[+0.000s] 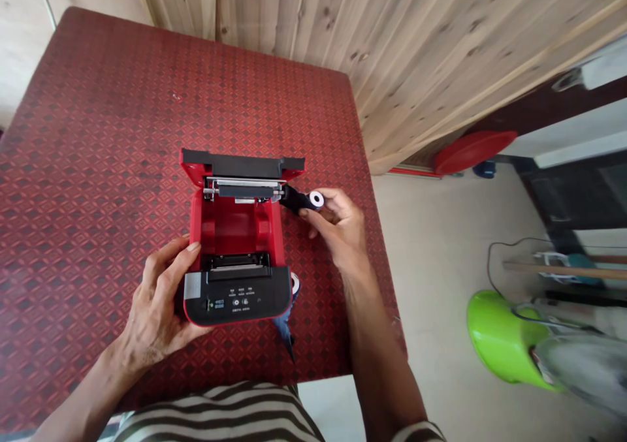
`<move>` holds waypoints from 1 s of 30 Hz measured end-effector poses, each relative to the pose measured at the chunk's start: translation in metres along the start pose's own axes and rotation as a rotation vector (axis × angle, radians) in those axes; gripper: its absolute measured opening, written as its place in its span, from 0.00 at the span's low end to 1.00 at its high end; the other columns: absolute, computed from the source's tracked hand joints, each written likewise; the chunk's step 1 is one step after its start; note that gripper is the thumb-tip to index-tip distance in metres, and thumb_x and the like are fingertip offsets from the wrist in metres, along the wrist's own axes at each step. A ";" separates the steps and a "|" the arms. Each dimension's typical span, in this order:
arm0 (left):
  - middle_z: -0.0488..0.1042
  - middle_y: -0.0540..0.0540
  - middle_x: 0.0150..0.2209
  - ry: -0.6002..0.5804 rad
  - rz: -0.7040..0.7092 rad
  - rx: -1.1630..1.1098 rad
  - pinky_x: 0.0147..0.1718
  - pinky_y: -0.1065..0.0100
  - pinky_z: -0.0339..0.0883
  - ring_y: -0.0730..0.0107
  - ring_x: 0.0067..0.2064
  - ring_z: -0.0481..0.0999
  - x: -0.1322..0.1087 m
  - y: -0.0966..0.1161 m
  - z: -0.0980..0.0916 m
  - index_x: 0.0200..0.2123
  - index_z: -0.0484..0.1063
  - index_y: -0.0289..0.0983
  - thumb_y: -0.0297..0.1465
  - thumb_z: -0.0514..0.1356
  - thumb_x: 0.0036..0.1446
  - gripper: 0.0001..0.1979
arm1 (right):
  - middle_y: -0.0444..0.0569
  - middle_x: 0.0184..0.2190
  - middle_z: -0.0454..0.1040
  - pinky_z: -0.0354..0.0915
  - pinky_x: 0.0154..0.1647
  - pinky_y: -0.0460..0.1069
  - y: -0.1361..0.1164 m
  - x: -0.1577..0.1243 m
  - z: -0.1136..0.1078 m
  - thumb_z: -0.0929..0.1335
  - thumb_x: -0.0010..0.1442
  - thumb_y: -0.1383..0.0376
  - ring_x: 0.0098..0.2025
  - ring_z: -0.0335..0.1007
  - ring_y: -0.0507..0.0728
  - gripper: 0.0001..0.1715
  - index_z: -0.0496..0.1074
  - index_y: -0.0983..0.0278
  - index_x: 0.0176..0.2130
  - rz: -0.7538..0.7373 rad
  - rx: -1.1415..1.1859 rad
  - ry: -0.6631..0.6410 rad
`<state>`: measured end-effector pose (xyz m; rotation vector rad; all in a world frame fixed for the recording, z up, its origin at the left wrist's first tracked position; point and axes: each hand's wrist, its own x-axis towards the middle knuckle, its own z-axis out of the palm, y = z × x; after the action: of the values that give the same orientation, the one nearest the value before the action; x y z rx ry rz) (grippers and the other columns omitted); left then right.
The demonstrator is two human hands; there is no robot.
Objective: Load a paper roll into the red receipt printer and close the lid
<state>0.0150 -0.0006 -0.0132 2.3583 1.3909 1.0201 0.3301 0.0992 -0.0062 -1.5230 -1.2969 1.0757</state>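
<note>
- Striped shirt [220, 416] nearest the lens, bottom edge, so the wearer is right up against the work
- Red patterned table [98, 115] runs under everything on the left and middle
- Left hand [159, 298]: half curled, hugging the printer's left wall, part of it out of sight below the front corner; has hold of it, likely to steady the body
- Printer [240, 230]: centre, over the table, control panel [238, 298] facing the wearer; can't tell if its base sits flat or is lifted a bit
- Lid [245, 166] is up at the far side, roller showing, red bay bare to view; that angle probably suits looking straight in
- Second roll [295, 284]: half hidden behind the panel's right edge, pale core end out, dark blue strip [283, 331] trailing toward the wearer
- Dark roll [297, 200]: beside the lid's right end, white core end outward; can't tell if the inner end touches
- Right hand [343, 223]: thumb and fingers closed in a pinch at the core end, presumably to leave the dark length free
- Far right, on the floor: green tub [490, 337], well apart
</note>
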 end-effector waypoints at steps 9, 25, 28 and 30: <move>0.67 0.32 0.63 -0.013 -0.017 -0.007 0.54 0.52 0.81 0.50 0.62 0.74 0.004 0.003 -0.004 0.77 0.49 0.45 0.50 0.59 0.69 0.41 | 0.48 0.51 0.81 0.66 0.27 0.48 0.009 -0.005 0.004 0.76 0.57 0.59 0.25 0.68 0.49 0.25 0.72 0.60 0.52 0.003 -0.120 -0.059; 0.72 0.39 0.61 -0.001 0.031 0.030 0.49 0.55 0.82 0.53 0.55 0.79 0.009 -0.002 -0.013 0.75 0.57 0.48 0.50 0.61 0.68 0.37 | 0.46 0.39 0.79 0.73 0.39 0.51 -0.013 -0.093 -0.015 0.70 0.64 0.68 0.37 0.77 0.55 0.19 0.77 0.60 0.54 -0.020 -0.355 -0.212; 0.71 0.40 0.62 -0.007 0.008 0.035 0.50 0.53 0.82 0.51 0.56 0.78 0.008 -0.002 -0.013 0.75 0.56 0.50 0.52 0.61 0.67 0.37 | 0.49 0.46 0.79 0.75 0.48 0.55 -0.011 -0.097 -0.010 0.69 0.64 0.71 0.42 0.77 0.56 0.25 0.74 0.59 0.59 -0.078 -0.383 -0.283; 0.69 0.40 0.65 -0.013 0.002 0.031 0.52 0.50 0.81 0.49 0.59 0.77 0.007 -0.001 -0.012 0.74 0.57 0.48 0.53 0.60 0.67 0.38 | 0.51 0.49 0.80 0.74 0.52 0.57 -0.011 -0.096 -0.007 0.68 0.63 0.73 0.47 0.78 0.57 0.26 0.74 0.60 0.59 -0.106 -0.396 -0.328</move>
<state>0.0084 0.0040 -0.0024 2.3836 1.4102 0.9895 0.3251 0.0050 0.0147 -1.5791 -1.8862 1.0746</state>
